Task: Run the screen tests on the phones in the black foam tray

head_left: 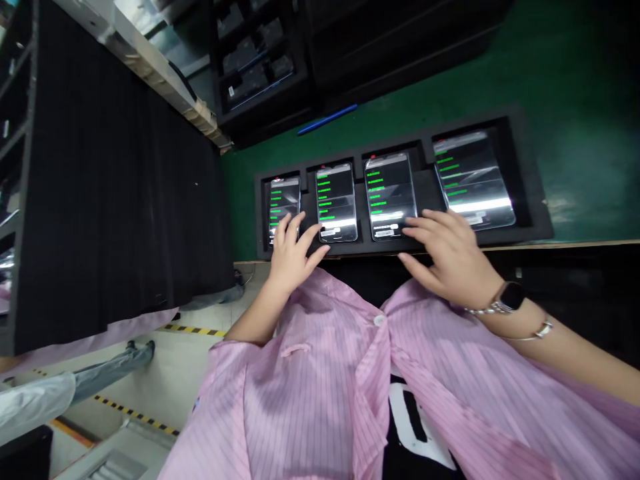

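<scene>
Several smartphones lie face up in the compartments of a black foam tray (535,200), their lit screens showing rows of green text. My left hand (293,257) has its fingers spread over the lower end of the leftmost phone (285,193) and the near left corner of the second phone (336,190). My right hand (450,257) is spread too, fingertips by the lower right corner of the third phone (390,187) and near the rightmost phone (473,173). Whether the fingertips touch the glass I cannot tell. Neither hand holds anything.
A blue pen (327,120) lies on the green table mat (575,133) behind the tray. Farther back stands a black compartmented tray (260,60) with dark items. A black curtain (125,180) hangs at left. Another person's leg (110,370) shows at lower left.
</scene>
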The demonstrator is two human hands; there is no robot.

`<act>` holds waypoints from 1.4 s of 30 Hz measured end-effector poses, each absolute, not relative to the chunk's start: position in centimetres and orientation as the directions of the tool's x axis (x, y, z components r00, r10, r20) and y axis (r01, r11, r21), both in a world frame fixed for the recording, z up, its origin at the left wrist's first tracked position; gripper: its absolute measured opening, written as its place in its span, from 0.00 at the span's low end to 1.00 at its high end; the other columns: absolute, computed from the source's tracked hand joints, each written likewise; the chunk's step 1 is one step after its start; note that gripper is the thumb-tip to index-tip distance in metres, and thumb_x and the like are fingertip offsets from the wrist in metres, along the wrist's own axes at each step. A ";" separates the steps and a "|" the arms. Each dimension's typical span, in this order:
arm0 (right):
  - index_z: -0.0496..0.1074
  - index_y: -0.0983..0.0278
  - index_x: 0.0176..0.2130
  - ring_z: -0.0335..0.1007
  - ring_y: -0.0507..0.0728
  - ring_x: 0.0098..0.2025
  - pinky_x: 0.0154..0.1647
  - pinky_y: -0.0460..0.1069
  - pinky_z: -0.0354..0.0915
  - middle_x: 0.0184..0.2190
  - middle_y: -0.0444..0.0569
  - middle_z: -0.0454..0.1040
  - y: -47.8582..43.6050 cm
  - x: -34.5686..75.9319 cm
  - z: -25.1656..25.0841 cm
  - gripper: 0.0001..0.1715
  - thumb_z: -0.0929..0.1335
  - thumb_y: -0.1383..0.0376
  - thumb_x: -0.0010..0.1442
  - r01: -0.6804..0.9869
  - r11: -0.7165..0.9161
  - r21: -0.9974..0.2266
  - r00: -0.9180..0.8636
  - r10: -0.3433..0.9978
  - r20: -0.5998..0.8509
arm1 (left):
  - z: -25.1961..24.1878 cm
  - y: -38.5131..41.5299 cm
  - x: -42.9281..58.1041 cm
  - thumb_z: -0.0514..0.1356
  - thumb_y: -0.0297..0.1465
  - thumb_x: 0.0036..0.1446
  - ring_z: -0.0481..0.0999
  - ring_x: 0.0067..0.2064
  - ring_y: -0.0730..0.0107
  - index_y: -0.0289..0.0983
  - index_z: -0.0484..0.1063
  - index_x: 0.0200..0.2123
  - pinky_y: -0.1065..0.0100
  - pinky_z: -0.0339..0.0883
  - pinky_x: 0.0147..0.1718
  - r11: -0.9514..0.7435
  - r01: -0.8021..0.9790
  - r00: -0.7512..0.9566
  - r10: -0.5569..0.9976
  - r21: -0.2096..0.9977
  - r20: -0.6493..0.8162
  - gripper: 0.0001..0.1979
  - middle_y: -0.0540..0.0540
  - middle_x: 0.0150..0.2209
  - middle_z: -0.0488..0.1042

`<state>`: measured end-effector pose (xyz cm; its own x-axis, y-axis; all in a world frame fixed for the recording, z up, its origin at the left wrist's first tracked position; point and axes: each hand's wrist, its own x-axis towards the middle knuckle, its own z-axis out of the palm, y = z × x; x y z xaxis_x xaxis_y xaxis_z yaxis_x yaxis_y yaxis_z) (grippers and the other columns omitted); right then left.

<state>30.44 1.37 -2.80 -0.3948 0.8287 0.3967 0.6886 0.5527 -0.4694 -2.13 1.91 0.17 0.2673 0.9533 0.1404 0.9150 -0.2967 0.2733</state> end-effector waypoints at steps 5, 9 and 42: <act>0.67 0.62 0.65 0.61 0.72 0.70 0.73 0.75 0.52 0.65 0.57 0.70 1.2 29.2 -2.5 0.27 0.64 0.53 0.72 0.724 0.525 -0.447 -0.428 0.850 0.306 | -1.9 2.2 -1.1 0.60 0.54 0.65 0.60 0.73 0.39 0.50 0.78 0.59 0.38 0.51 0.72 -0.237 0.937 0.183 0.959 0.258 0.215 0.25 0.42 0.67 0.72; 0.65 0.61 0.67 0.60 0.70 0.71 0.75 0.74 0.50 0.66 0.56 0.70 1.4 28.2 -2.5 0.30 0.64 0.51 0.73 0.722 0.542 -0.429 -0.449 0.840 0.305 | -1.6 2.6 -0.6 0.59 0.53 0.66 0.60 0.73 0.37 0.51 0.78 0.58 0.35 0.51 0.71 -0.229 0.937 0.181 0.964 0.265 0.195 0.23 0.43 0.67 0.71; 0.65 0.64 0.62 0.75 0.71 0.42 0.49 0.71 0.68 0.42 0.62 0.75 3.2 41.6 -4.0 0.58 0.64 0.26 0.51 0.586 0.018 -0.810 0.445 0.828 0.341 | 0.4 0.0 -10.8 0.50 0.66 0.63 0.79 0.58 0.51 0.40 0.52 0.72 0.51 0.71 0.59 -0.135 0.675 -0.185 0.921 0.725 0.344 0.47 0.36 0.53 0.78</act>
